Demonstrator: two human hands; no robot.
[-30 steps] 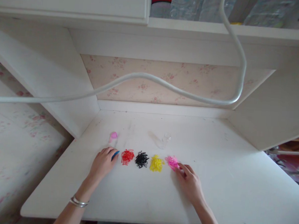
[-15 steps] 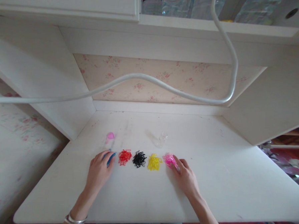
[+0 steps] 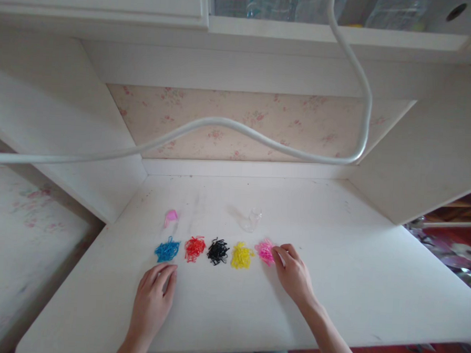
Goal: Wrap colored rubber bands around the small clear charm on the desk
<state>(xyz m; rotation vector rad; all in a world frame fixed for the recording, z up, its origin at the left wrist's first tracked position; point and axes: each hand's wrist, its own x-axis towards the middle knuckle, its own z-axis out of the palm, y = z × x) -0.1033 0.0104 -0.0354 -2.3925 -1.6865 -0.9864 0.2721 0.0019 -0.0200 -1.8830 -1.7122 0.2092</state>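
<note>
Five small heaps of thin rubber bands lie in a row on the white desk: blue bands [image 3: 167, 250], red bands [image 3: 194, 248], black bands [image 3: 218, 251], yellow bands [image 3: 242, 256] and pink bands [image 3: 265, 251]. Just on the near side of the blue heap, my left hand [image 3: 154, 293] rests loosely curled and open, with nothing seen in it. My right hand [image 3: 293, 272] is at the right edge of the pink heap, thumb and forefinger closed together on the pink bands there. How many bands are between those fingertips is hidden.
Behind the blue heap lies a small pink plastic piece [image 3: 171, 216]. A clear plastic piece [image 3: 254, 218] sits behind the yellow heap. A white cable [image 3: 222, 122] crosses the view above the desk [image 3: 228, 313]. Side panels and an overhead shelf enclose the back.
My left hand has drawn back toward me off the blue rubber bands, which now show fully. My right hand has shifted slightly to the right at the pink heap and its fingers have closed.
</note>
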